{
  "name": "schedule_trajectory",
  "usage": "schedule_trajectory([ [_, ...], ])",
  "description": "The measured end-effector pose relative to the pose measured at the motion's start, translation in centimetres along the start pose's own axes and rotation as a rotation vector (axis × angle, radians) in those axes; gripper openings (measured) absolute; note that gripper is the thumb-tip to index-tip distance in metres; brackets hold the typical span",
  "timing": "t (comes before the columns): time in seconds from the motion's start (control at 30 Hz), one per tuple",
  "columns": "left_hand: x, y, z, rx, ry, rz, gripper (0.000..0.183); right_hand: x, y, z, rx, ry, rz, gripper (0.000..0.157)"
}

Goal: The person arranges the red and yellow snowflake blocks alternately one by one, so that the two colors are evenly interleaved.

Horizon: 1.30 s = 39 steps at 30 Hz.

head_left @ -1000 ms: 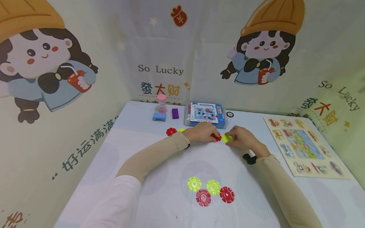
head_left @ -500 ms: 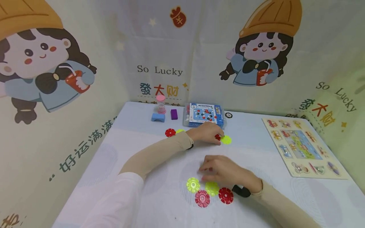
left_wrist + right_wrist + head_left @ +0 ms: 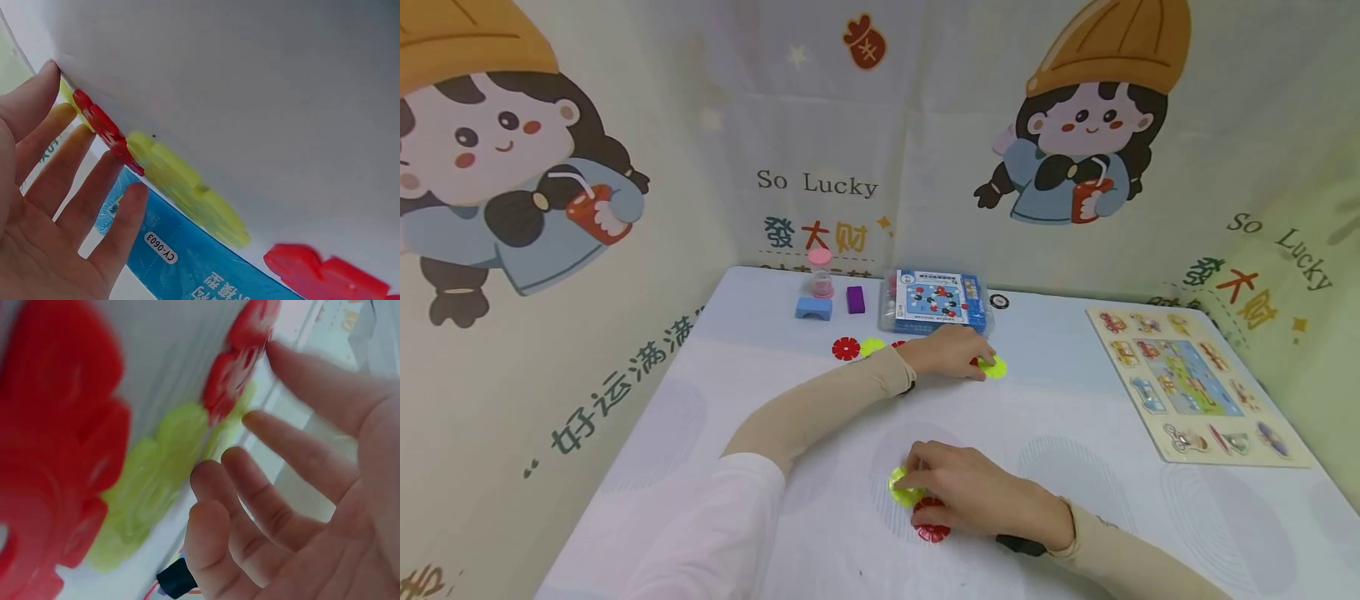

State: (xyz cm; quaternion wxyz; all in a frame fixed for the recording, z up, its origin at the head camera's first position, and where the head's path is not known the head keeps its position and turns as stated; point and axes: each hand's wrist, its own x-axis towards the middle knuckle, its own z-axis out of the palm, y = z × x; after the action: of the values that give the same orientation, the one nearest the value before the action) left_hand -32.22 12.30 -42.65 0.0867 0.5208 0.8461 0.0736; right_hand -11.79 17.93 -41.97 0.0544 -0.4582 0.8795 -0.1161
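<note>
My left hand point(image 3: 953, 352) is at the right end of a row of notched plastic discs at the back. Its thumb and forefinger lie beside a yellow disc point(image 3: 996, 367). In the left wrist view, the fairly straight fingers reach the edge of a red disc point(image 3: 106, 128), with another yellow disc point(image 3: 187, 187) alongside. Nearer the front, my right hand point(image 3: 973, 492) hovers over a second group, its fingertips by a yellow disc point(image 3: 904, 490) and a red disc point(image 3: 932, 523). The right wrist view has its thumb at a red disc point(image 3: 240, 375). The right hand hides other discs.
Behind the row lies a blue molecule-model box point(image 3: 936, 302). To its left are a purple block point(image 3: 856, 300), a blue arch block point(image 3: 814, 309) and a pink sand timer point(image 3: 822, 273). A wooden picture puzzle point(image 3: 1195, 385) lies at the right.
My right hand has let go of the yellow disc at the row's right end and come toward the front, over the near group. My left hand stays by the row.
</note>
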Motion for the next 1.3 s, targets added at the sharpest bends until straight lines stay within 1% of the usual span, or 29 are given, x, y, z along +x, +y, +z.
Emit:
schedule_trajectory([
  [0.17, 0.0, -0.1, -0.3, 0.017, 0.000, -0.003, 0.041, -0.8, -0.5, -0.5, 0.029, -0.073, 0.028, 0.041],
  [0.37, 0.0, -0.3, -0.5, 0.020, 0.006, -0.011, 0.041, -0.5, 0.1, -0.8, 0.089, -0.133, 0.098, 0.042],
  [0.53, 0.0, -0.2, -0.6, 0.027, -0.003, -0.015, 0.041, -0.4, 0.6, -1.1, 0.164, -0.194, 0.120, 0.045],
  [0.7, 0.1, 0.0, -0.5, 0.029, -0.002, -0.024, 0.041, -0.1, 1.0, -1.2, 0.219, -0.203, 0.109, 0.042],
  [0.93, 0.3, 0.0, -0.2, 0.024, -0.013, -0.013, 0.041, -0.7, 0.5, -1.2, 0.192, -0.196, 0.044, 0.037],
  [1.03, 0.3, 0.0, -0.1, 0.021, -0.014, -0.022, 0.041, -1.1, 0.3, -1.1, 0.199, -0.161, 0.056, 0.040],
  [1.13, 0.2, 0.1, -0.1, 0.023, -0.015, -0.028, 0.041, -1.5, 0.5, -1.1, 0.238, -0.140, 0.074, 0.046],
  [1.2, 0.1, 0.2, -0.1, 0.030, -0.018, -0.022, 0.041, -1.9, 0.7, -1.2, 0.257, -0.152, 0.058, 0.049],
  [1.3, 0.1, 0.3, -0.2, 0.034, -0.019, -0.014, 0.040, -2.3, 1.1, -1.5, 0.254, -0.183, 0.007, 0.048],
])
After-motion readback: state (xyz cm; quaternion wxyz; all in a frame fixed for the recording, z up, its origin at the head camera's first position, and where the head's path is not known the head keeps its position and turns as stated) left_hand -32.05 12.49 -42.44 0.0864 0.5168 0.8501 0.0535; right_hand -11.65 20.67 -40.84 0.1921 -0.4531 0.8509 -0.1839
